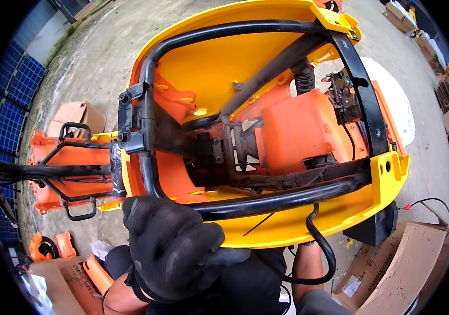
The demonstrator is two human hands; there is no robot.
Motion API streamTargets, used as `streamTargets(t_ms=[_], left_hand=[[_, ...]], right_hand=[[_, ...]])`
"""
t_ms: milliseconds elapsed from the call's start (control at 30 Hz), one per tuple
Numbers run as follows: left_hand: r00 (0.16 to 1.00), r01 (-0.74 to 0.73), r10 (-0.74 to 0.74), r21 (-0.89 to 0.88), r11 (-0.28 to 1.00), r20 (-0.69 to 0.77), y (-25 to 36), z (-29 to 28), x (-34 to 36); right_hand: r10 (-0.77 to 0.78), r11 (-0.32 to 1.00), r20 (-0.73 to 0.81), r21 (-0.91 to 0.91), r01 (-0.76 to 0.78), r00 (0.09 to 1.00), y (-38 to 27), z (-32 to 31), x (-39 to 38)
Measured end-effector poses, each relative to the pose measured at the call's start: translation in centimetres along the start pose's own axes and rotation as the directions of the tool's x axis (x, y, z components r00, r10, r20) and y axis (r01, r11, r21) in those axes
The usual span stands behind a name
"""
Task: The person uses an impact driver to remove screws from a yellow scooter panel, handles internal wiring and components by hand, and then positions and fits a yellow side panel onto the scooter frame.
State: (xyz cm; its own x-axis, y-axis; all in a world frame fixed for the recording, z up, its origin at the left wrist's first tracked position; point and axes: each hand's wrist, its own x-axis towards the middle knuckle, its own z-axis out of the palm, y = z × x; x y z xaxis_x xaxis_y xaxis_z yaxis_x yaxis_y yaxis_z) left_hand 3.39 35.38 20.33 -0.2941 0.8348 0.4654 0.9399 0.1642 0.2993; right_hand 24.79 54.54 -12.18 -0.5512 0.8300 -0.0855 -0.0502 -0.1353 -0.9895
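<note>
A vehicle body with a black tube frame (266, 202) lies across the middle, its yellow outer panel (216, 55) and orange inner panel (295, 131) fixed around it. My left hand (169, 249), in a black glove, is closed at the near left corner, against the tube and the yellow rim. Whatever its curled fingers hold is hidden. My right forearm (308, 265) reaches up beneath the near yellow side, which hides the fingers of that hand. A black cable (326, 249) loops down over the near rim, close to that forearm. Inside the frame sit a coil spring (304, 77) and a dark metal mechanism (344, 94).
To the left, an orange footboard (72, 155) with black tube bars extends from the body. Cardboard boxes stand at lower left (69, 283) and lower right (397, 268). A black box (374, 226) with a cable is near the right rim. Blue crates (12, 100) line the far left.
</note>
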Motion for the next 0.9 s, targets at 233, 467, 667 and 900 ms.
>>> streamTargets(t_ms=[233, 467, 667, 900], left_hand=[[0.999, 0.042, -0.043, 0.007, 0.999, 0.034, 0.5, 0.4, -0.2], [1.0, -0.009, 0.01, 0.03, 1.0, -0.023, 0.2, 0.6, 0.2], [1.0, -0.002, 0.002, 0.012, 1.0, 0.008, 0.6, 0.3, -0.3], [0.999, 0.038, -0.038, 0.011, 0.999, -0.026, 1.0, 0.7, 0.0]], right_hand=[[0.011, 1.0, 0.002, -0.01, -0.011, 1.0, 0.6, 0.1, -0.5], [-0.019, 1.0, 0.016, -0.02, 0.019, 1.0, -0.1, -0.1, 0.4], [-0.004, 0.999, 0.026, -0.037, 0.005, 1.0, -0.6, -0.2, -1.0], [-0.004, 0.999, 0.041, -0.042, 0.005, 0.999, -0.4, -0.2, -1.1]])
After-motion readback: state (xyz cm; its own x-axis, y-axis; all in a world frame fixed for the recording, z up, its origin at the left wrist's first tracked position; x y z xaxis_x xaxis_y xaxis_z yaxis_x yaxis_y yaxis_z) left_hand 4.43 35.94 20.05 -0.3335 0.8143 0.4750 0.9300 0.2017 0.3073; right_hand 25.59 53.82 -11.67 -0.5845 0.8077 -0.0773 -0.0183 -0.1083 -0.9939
